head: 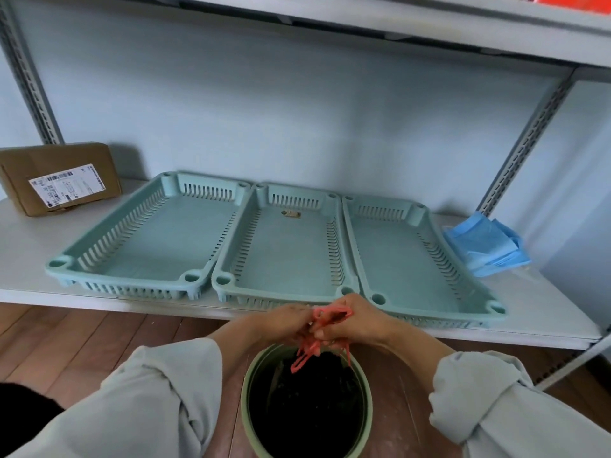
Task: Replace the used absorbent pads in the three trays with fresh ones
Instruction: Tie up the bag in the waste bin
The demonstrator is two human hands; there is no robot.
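While both hands work over the green bin (305,401) on the floor, the three teal trays (139,246), (284,249), (413,256) sit side by side on the white shelf (26,233), all bare of pads. The left hand (287,322) and right hand (350,325) meet above the bin's mouth, fingers curled round a thin red plastic item (325,328) — apparently bag handles or a tie, though its nature cannot be confirmed. The fresh blue pads (486,246) lie in a loose folded stack on the shelf, just beside the rightmost tray.

Judgement: the pads look light, soft and limp; they should be taken by an edge or corner, one sheet peeled from the stack, and spread flat with both hands, since they will likely flop and cling together.

Hidden or unclear: the bin's dark contents cannot be made out; the pad count is indeterminate; a small object (291,213) in the middle tray is unidentifiable — a cardboard box (59,176) stands at far left.
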